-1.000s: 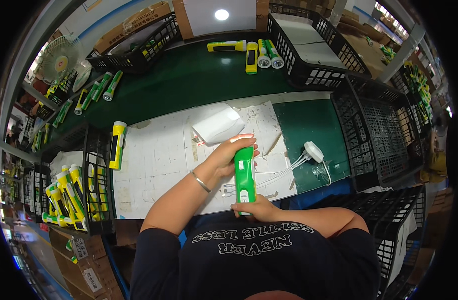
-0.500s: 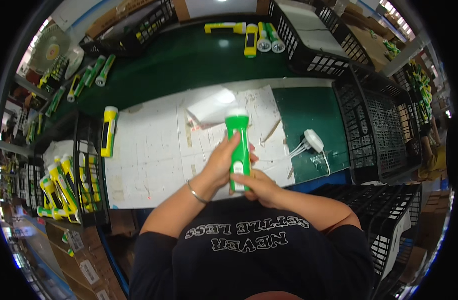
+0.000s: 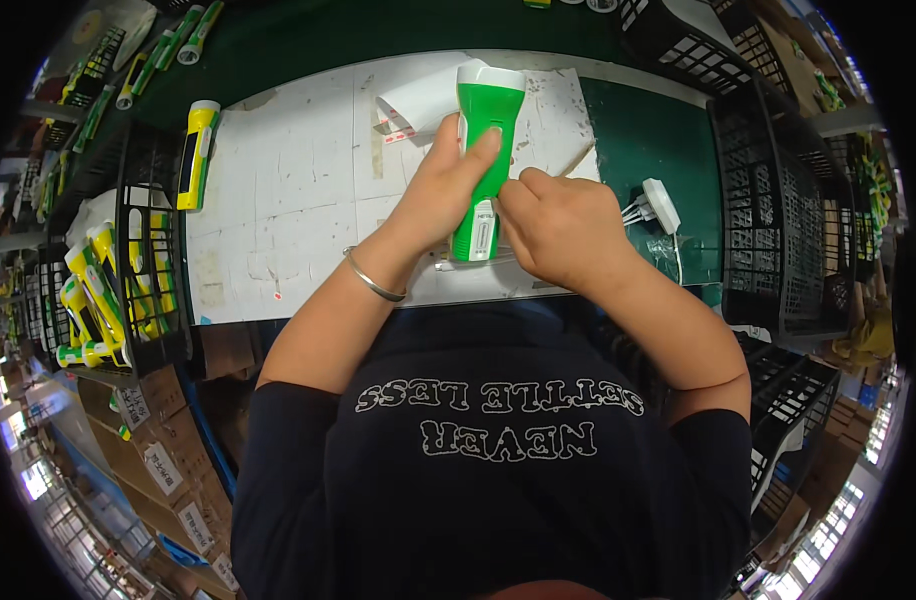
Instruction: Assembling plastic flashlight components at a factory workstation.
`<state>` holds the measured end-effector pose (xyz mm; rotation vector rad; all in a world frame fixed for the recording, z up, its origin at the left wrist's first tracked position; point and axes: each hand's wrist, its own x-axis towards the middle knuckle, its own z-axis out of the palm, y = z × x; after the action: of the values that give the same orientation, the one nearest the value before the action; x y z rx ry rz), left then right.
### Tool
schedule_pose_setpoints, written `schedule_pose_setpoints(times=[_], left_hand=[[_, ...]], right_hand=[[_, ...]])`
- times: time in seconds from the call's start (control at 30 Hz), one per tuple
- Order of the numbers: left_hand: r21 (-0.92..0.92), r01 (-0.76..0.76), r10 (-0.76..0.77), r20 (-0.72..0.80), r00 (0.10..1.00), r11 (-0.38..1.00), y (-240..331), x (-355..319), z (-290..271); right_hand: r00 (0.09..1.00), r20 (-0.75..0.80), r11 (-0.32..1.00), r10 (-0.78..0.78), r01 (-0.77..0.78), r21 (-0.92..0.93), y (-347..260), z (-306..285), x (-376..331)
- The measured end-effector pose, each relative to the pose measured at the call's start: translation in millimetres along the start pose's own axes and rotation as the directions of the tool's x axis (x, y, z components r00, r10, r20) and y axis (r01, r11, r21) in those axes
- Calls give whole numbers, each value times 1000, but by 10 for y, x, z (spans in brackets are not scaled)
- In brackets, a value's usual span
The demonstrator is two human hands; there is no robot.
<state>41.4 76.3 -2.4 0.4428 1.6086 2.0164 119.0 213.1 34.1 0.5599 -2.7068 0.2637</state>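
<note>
A green and white flashlight (image 3: 484, 140) lies lengthwise over the white work mat (image 3: 288, 200), its white head pointing away from me. My left hand (image 3: 443, 185) wraps its green body from the left, fingers across the top. My right hand (image 3: 558, 225) presses against the lower right side of the flashlight, near a white label on its handle. A metal bangle (image 3: 373, 280) sits on my left wrist. A white sheet of stickers (image 3: 418, 100) lies just behind my left hand.
A yellow flashlight (image 3: 196, 150) lies at the mat's left edge. A black crate (image 3: 138, 270) on the left holds several yellow and green flashlights. A white plug with cable (image 3: 658, 205) rests on the green table at right, beside black wire baskets (image 3: 778, 200).
The view has tilted down and closer. The flashlight stays in both hands, and my right hand has come up against its lower right side.
</note>
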Motion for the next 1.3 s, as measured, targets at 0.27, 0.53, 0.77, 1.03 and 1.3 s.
schedule_pose_setpoints(times=[0.27,0.53,0.77,1.03,1.3], left_hand=[[-408,84,-139,-107,984,909,-61,70,-321],[-323,72,-82,-17,996,944,9,6,-111],[105,137,-139,18,990,985,135,-157,-212],[890,-276,69,269,961,362,489,-368,-436],[850,-50,-250,210,945,524,562,-502,-658]], right_hand=[[948,90,863,-306,236,447,-203,-34,-257],[891,172,634,421,-425,646,27,219,197],[848,286,373,447,-467,801,538,119,165],[915,380,485,135,-396,780,676,-85,200],[885,459,339,81,-457,822,612,-17,257]])
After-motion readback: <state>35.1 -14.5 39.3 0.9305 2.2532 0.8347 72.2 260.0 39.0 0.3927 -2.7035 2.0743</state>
